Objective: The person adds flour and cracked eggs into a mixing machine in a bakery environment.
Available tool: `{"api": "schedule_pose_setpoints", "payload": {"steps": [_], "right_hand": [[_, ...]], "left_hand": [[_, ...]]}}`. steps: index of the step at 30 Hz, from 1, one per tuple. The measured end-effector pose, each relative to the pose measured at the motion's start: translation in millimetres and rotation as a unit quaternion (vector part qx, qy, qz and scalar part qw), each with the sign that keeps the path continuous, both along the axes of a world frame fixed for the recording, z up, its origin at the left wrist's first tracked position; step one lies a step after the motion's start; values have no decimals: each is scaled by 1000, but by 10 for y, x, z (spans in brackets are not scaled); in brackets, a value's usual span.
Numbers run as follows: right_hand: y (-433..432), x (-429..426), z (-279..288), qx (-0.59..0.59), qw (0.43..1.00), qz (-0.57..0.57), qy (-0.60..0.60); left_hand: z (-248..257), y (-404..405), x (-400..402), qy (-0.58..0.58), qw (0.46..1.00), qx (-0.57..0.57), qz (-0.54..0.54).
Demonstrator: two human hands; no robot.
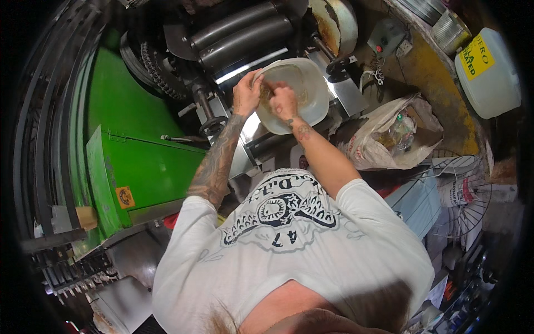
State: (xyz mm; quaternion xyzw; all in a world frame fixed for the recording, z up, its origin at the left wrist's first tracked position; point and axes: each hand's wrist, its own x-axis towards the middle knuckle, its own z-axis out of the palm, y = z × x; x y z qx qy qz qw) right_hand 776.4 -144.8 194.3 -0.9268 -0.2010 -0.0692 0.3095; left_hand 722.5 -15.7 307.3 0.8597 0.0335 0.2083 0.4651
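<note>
My left hand [247, 92] grips the left rim of a translucent white plastic tub [320, 83], thumb over the edge. The tub is tilted, and its opening faces up toward me. Brownish granular residue [301, 99] clings to its inner wall and bottom. Inside the tub, near its left wall, is my right hand [284, 102], with the fingers curled and blurred. Whether those fingers hold something small cannot be made out. Beneath the tub, shiny metal plates [252, 125] belong to a machine with two dark steel rollers [246, 41], just beyond the tub.
A green metal housing [154, 167] stands at left, beside a chain drive [152, 62]. Handwheels [213, 126] flank the tub. At right are an open sack of plastic waste [392, 137], a control box with a red button [386, 37], a plastic jug [488, 79] and a wire fan guard [475, 208].
</note>
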Motion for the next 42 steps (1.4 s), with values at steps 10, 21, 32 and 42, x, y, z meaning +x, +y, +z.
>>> {"api": "schedule_pose_setpoints", "payload": {"steps": [10,21,32,42], "right_hand": [[-121,-156,375,-128,971,144,-141],[127,-183,165,-234,946,166,-153],[-252,-137,110,96,994,-29,-41],[-108,66,-59,113,982,-137,69]], "left_hand": [[86,254,4,-33,996,50,-60],[-24,361,125,27,995,66,-72],[-907,213,-454,-71,993,-48,79],[-1099,-209,-723,22,986,-127,110]]}}
